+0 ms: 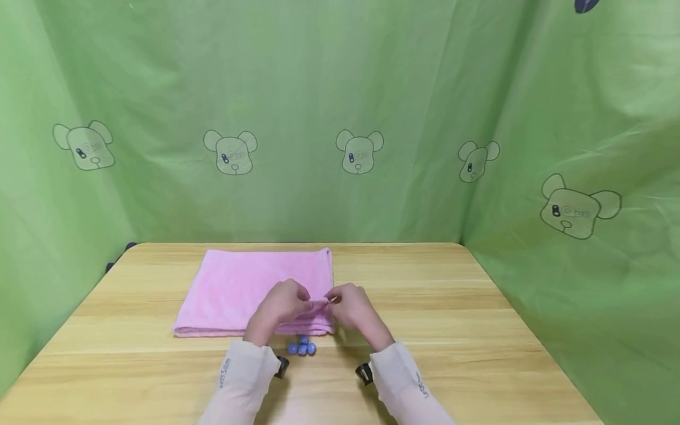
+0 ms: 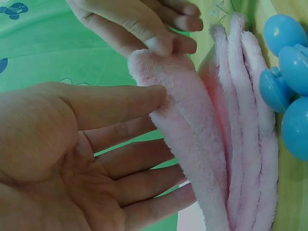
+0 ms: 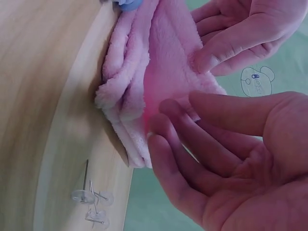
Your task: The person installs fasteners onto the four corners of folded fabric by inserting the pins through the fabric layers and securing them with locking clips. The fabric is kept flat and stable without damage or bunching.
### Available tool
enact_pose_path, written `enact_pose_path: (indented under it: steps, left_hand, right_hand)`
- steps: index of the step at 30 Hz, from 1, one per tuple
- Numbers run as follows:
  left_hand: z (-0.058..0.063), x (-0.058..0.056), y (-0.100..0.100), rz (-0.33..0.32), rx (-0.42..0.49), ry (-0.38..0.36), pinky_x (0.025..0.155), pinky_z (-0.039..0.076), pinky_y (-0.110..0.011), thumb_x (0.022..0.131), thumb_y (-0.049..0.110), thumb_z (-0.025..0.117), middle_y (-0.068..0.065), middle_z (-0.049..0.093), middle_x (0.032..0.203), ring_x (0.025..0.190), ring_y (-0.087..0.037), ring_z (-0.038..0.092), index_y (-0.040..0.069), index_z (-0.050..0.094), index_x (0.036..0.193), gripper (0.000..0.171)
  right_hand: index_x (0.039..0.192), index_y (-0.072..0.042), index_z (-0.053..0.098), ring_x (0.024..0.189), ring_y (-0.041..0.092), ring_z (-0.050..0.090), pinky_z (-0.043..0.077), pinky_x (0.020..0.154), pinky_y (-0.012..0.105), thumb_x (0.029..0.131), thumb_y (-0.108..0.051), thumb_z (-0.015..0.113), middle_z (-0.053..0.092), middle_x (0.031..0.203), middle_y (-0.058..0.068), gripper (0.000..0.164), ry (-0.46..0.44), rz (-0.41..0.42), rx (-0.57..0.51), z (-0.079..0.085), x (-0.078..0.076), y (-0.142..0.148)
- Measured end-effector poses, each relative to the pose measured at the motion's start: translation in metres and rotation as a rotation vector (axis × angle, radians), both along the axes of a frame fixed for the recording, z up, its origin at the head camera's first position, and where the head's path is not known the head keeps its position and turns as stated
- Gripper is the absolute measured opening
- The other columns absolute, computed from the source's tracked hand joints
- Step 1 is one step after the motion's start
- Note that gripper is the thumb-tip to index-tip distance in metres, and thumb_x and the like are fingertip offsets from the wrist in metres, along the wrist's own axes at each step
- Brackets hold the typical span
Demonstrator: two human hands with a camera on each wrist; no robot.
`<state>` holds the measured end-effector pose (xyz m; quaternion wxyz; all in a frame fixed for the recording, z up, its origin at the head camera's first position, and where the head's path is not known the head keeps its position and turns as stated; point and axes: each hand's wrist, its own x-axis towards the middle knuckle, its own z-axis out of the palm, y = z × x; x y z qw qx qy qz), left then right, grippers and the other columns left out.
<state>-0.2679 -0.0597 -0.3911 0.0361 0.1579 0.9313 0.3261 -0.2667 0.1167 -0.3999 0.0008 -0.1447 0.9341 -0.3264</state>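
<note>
A folded pink plush cloth [image 1: 239, 283] lies on the table, its several layers showing at the near edge. My left hand [image 1: 281, 301] pinches the raised top layer near its right front corner, thumb on one face and fingers behind. Close beside it my right hand [image 1: 352, 306] pinches the corner itself between thumb and fingertips. In the right wrist view the right fingers [image 3: 178, 168] reach in under the lifted layer. Several glossy blue round-capped plastic pieces [image 2: 301, 127] sit in a small cluster just in front of the cloth.
Several clear flat-headed pins [image 3: 84, 196] with thin metal spikes lie on the wooden table [image 1: 425, 366] by the cloth's right side, points partly upward. Green curtains [image 1: 297, 195] with bear-head prints stand behind and on both sides.
</note>
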Motion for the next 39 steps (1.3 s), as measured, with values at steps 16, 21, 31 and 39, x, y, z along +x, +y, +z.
enact_pose_path:
  steps: [16,21,31,39]
  left_hand:
    - [0.0,-0.001,0.006,0.023,0.074,0.073,0.063,0.051,-0.035,0.085,0.022,0.076,0.0,0.066,0.068,0.06,-0.015,0.055,0.009,0.071,0.076,0.017]
    - [0.0,-0.001,0.006,0.025,0.076,0.073,0.06,0.05,-0.033,0.085,0.019,0.075,-0.003,0.067,0.066,0.056,-0.014,0.054,0.007,0.071,0.074,0.017]
    - [0.002,-0.003,0.001,0.031,0.079,0.088,0.059,0.051,-0.032,0.084,0.018,0.075,-0.002,0.066,0.066,0.056,-0.014,0.054,0.007,0.071,0.073,0.016]
    - [0.002,-0.004,-0.001,0.063,0.079,0.089,0.072,0.054,-0.039,0.085,0.014,0.074,0.001,0.067,0.074,0.068,-0.016,0.059,0.01,0.071,0.076,0.01]
  right_hand:
    - [0.089,-0.007,0.075,0.074,0.017,0.061,0.054,0.07,0.037,0.083,-0.002,0.071,0.071,0.08,0.003,0.01,0.084,-0.056,-0.079,-0.005,-0.004,-0.002]
    - [0.089,-0.006,0.075,0.071,0.016,0.061,0.055,0.066,0.034,0.083,-0.001,0.07,0.071,0.081,0.004,0.01,0.075,-0.062,-0.093,-0.005,-0.004,-0.002]
    - [0.105,-0.002,0.07,0.074,0.018,0.065,0.056,0.067,0.036,0.088,-0.011,0.07,0.071,0.087,0.009,0.02,0.063,-0.091,-0.089,0.013,-0.002,0.008]
    - [0.078,-0.006,0.065,0.067,0.019,0.057,0.052,0.063,0.036,0.081,-0.013,0.075,0.062,0.074,0.004,0.013,-0.041,-0.156,0.131,0.02,-0.001,0.031]
